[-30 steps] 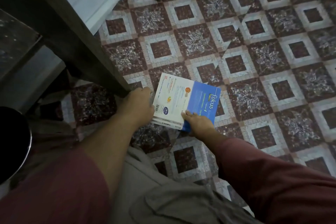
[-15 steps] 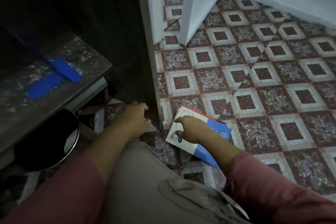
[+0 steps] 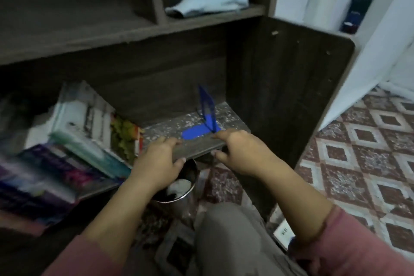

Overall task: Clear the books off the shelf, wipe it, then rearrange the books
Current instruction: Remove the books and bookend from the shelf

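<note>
Dim, shadowy frame; motion blur smears the left edge, wide-angle bending

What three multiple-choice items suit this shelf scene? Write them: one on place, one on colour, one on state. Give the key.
1. Where does the cloth lie?
A. on the floor
B. in the bin
C. in an upper compartment

2. What colour is the upright bookend?
A. blue
B. red
C. green

3. What are the left hand and right hand doing?
A. holding a book
B. gripping the shelf board at its front edge
C. hanging free

Key: 1 C, it lies above the shelf board. 2 A, its plate and foot are blue. 3 B, fingers curl over the edge, thumbs beneath.
</note>
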`<state>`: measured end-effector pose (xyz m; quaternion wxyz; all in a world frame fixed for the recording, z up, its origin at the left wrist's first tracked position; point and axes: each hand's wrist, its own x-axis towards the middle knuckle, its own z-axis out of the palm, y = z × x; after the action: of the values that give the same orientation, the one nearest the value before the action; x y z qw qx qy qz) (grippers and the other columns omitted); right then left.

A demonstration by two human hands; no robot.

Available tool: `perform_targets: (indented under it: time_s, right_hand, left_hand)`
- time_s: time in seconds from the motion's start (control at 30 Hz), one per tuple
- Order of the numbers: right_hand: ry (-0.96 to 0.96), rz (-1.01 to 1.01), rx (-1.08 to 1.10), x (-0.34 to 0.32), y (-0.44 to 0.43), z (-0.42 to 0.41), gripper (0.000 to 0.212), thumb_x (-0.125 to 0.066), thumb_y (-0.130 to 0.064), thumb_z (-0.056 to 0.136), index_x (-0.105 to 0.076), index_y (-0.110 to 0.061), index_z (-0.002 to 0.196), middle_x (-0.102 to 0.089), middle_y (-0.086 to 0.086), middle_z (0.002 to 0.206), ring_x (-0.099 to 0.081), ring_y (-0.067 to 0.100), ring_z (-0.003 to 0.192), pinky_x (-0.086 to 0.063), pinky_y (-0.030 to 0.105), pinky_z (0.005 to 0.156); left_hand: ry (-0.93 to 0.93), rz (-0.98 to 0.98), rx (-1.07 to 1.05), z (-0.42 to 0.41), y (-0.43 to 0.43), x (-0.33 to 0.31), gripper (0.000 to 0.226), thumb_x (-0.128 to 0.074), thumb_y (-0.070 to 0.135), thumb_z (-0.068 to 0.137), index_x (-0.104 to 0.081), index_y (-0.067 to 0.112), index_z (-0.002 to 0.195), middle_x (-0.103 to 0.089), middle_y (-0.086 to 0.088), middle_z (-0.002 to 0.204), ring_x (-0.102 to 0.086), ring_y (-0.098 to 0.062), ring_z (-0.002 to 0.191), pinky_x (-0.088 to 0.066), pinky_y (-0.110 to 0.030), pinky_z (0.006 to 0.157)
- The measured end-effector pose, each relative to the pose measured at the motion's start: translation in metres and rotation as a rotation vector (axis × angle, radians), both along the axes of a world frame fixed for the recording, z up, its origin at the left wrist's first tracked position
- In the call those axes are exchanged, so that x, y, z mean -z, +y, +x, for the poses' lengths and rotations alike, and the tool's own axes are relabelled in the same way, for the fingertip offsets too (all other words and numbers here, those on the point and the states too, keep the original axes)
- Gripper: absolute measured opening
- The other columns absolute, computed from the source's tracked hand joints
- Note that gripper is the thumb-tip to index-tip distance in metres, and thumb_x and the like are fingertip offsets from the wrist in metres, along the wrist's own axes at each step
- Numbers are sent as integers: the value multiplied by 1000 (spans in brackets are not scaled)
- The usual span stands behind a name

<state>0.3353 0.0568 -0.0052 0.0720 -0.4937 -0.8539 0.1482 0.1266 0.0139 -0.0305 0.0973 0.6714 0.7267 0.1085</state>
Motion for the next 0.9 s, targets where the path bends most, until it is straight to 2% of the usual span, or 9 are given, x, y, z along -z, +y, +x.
perform_targets:
  time_s: [0.1, 0.2, 0.3, 0.43, 0.53, 0.7, 0.8, 0.9]
  right_hand:
    - [0, 62, -89, -24, -2, -47, 48, -57, -41, 92, -47, -29, 138, -53, 0, 138, -52, 23, 123, -45, 36, 98]
    - [-7, 102, -185, -41, -6, -92, 47, -57, -39, 92, -49, -28, 138, -53, 1, 137, -52, 24, 123, -43, 34, 95]
    - [-38, 153, -293, -52, -10, -134, 45, -55, -38, 93, -49, -28, 137, -52, 2, 135, -51, 25, 122, -43, 33, 92]
    - [-24, 162, -391, -53, -9, -185, 46, -56, -35, 92, -50, -26, 137, -51, 5, 135, -52, 28, 121, -44, 34, 93]
    - [2, 189, -451, -49, -6, -215, 56, -61, -28, 88, -44, -24, 142, -45, 4, 143, -50, 28, 124, -46, 37, 97]
    - [28, 251, -524, -50, -2, -249, 78, -60, -16, 87, -21, -22, 153, -22, 1, 160, -33, 23, 141, -38, 41, 108]
    - [-29, 309, -562, -44, 4, -256, 80, -56, -10, 89, -14, -25, 155, -11, 2, 162, -24, 21, 145, -34, 41, 111]
    - [-51, 344, -568, -36, 11, -254, 79, -57, -10, 90, -14, -29, 154, -9, 2, 162, -20, 22, 147, -33, 43, 112]
  left_hand:
    - [14, 148, -102, -45, -23, -23, 47, -68, 36, 84, -56, 21, 127, -54, -5, 121, -50, -27, 117, -43, -38, 100]
    - [46, 258, -219, -83, -47, -41, 47, -66, 34, 86, -54, 21, 130, -52, -2, 126, -46, -25, 120, -41, -38, 100]
    - [177, 370, -367, -112, -68, -53, 47, -66, 30, 85, -55, 20, 129, -52, -2, 128, -44, -26, 120, -41, -44, 95]
    - [235, 405, -504, -140, -83, -62, 52, -67, 27, 84, -51, 16, 133, -49, -5, 132, -44, -27, 123, -38, -46, 97]
    - [185, 377, -499, -157, -87, -60, 59, -64, 26, 86, -42, 16, 140, -44, -3, 140, -40, -24, 130, -36, -45, 103]
    - [140, 314, -404, -162, -86, -50, 73, -59, 29, 90, -22, 18, 153, -29, 3, 155, -28, -15, 141, -30, -38, 113]
    - [113, 329, -406, -160, -85, -44, 78, -59, 29, 90, -16, 18, 154, -26, 2, 157, -25, -15, 143, -29, -39, 115]
    - [86, 361, -406, -157, -86, -38, 80, -59, 27, 91, -10, 22, 154, -25, 2, 157, -23, -15, 144, -28, -40, 116]
